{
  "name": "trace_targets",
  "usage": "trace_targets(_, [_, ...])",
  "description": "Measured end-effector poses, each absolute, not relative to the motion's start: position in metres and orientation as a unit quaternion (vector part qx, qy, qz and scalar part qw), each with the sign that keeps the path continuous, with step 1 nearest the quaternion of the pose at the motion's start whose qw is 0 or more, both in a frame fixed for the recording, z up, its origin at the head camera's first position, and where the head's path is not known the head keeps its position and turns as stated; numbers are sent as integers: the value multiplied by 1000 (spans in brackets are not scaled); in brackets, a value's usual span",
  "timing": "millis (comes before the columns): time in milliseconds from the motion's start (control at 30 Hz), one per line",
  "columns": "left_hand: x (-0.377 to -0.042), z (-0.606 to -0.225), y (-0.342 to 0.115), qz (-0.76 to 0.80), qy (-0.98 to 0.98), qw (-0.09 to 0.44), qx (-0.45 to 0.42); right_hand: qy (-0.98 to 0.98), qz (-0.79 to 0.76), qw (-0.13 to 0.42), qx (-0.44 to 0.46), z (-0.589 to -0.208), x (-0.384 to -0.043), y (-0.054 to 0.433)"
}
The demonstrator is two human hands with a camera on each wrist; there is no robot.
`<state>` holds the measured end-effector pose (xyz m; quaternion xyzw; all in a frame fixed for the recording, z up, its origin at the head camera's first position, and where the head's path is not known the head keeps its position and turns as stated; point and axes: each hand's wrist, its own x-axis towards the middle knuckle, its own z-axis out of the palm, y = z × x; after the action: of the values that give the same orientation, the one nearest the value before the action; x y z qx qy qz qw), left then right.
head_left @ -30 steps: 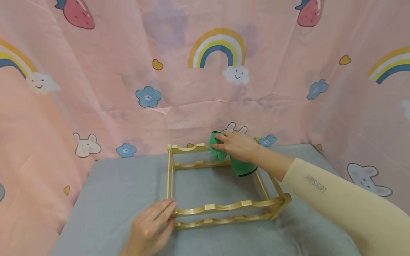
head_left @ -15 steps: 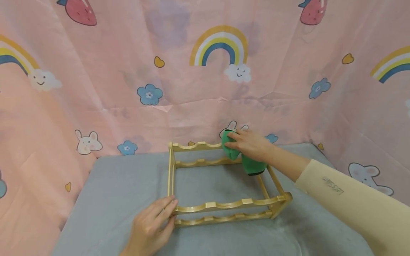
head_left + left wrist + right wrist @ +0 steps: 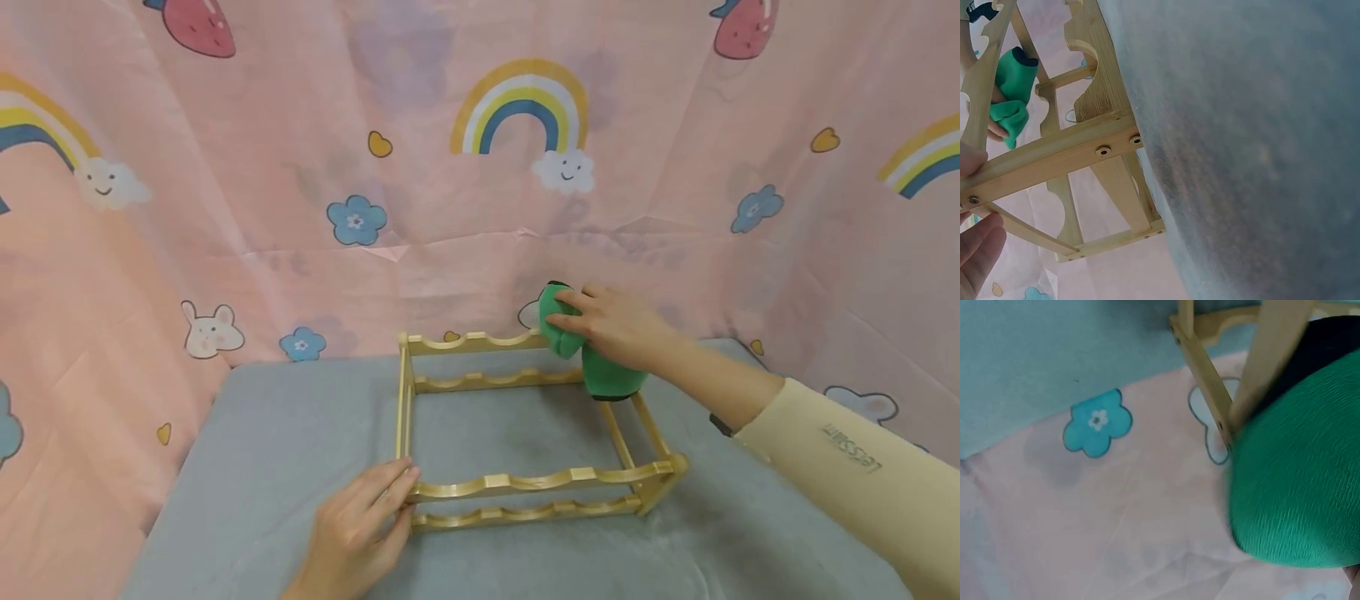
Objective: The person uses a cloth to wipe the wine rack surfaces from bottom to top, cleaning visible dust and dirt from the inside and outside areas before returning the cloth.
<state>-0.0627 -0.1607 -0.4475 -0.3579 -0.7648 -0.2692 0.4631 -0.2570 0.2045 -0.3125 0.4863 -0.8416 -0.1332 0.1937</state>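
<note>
A wooden rack (image 3: 540, 482) with scalloped rails on two levels stands on the grey cloth surface. My left hand (image 3: 360, 525) grips its near left corner; in the left wrist view the fingers (image 3: 985, 244) lie on both sides of the end bar. Over the far right part of the rack, my right hand (image 3: 626, 329) holds a green cleaning cloth (image 3: 613, 375) with black edging, bunched between the fingers. The cloth covers the right end of the rear top rail in the head view. In the right wrist view the green cloth (image 3: 1304, 469) bulges large beside a rack bar.
Grey fabric (image 3: 300, 433) covers the tabletop. Behind it and along the sides hangs a pink curtain (image 3: 450, 283) printed with rainbows, flowers and rabbits. Screw heads (image 3: 1104, 150) show along the rack's end bar.
My right hand has slid the green cloth rightward along the rear top rail to its right end, rising slightly. My left hand keeps its grip on the near left corner.
</note>
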Motion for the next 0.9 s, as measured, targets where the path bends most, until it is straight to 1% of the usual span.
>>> trace_targets(200, [-63,-446,-160,-264,-769,461,-355,-858,-118,187,464,-292,-249,217])
trace_targets(333, [-63,-448,-160,-264,-775,456,-350,-854,-126,205,461,-285,-246,228])
trace_targets(567, [-60,-452,-162,-281,-783,438,-340,-849,-112,237,458,-288,-242,251])
trace_targets(733, [-60,-452,-165,-297,-789,413,-346,-847,-118,247,456,-291,-236,268])
trace_targets(900, [-63,-448,-169,-302,-791,390,-363,-854,-78,258,445,-293,-231,285])
